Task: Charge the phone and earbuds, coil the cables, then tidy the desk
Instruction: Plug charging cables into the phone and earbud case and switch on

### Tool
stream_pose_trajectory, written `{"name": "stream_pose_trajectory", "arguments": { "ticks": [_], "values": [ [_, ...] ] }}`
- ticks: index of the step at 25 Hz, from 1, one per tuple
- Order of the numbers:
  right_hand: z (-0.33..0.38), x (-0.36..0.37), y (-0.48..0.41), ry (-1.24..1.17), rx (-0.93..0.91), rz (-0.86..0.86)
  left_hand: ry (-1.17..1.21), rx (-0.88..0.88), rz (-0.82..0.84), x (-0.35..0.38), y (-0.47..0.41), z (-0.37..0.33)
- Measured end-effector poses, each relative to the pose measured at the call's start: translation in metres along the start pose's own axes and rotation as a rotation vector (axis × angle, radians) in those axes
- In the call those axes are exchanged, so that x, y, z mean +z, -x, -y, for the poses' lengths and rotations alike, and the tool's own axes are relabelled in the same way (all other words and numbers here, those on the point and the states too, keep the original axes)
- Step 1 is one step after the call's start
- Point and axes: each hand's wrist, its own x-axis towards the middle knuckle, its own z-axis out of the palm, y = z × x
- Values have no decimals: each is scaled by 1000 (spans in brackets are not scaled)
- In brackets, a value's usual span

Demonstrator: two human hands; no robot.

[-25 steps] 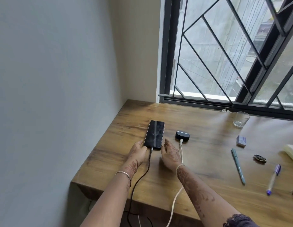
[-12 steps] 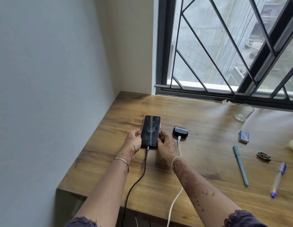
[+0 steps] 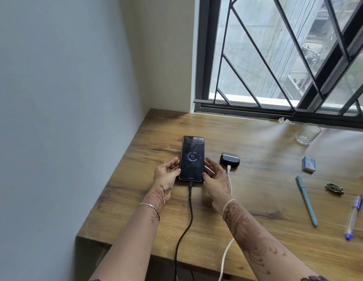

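A black phone (image 3: 192, 159) lies flat on the wooden desk (image 3: 257, 199), its screen lit with a charging ring reading 22. A black cable (image 3: 190, 201) is plugged into its near end and runs off the front edge. My left hand (image 3: 167, 175) rests against the phone's left edge, my right hand (image 3: 214, 177) against its right edge, thumbs at the lower corners, fingers relaxed. Right of the phone sits a dark earbuds case (image 3: 229, 159) with a white cable (image 3: 229, 175) plugged in, passing under my right wrist.
The wall runs along the desk's left side, and a barred window (image 3: 278, 78) stands behind. On the right lie a glass (image 3: 307, 133), a small blue block (image 3: 308, 164), a teal pen (image 3: 306, 200), a dark clip (image 3: 335, 188) and a purple pen (image 3: 353, 218).
The phone's screen has lit up with the charging display. My hands have moved from its near end up along its two sides.
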Motion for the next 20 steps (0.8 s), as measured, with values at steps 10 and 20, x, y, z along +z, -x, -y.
{"name": "stream_pose_trajectory", "arguments": {
  "ticks": [10,20],
  "values": [
    [-9,-11,-7,-241,75,-62,230,19,148,-12,0,0],
    [-9,-12,-11,-176,77,41,271,15,213,-14,1,-4]
  ]
}}
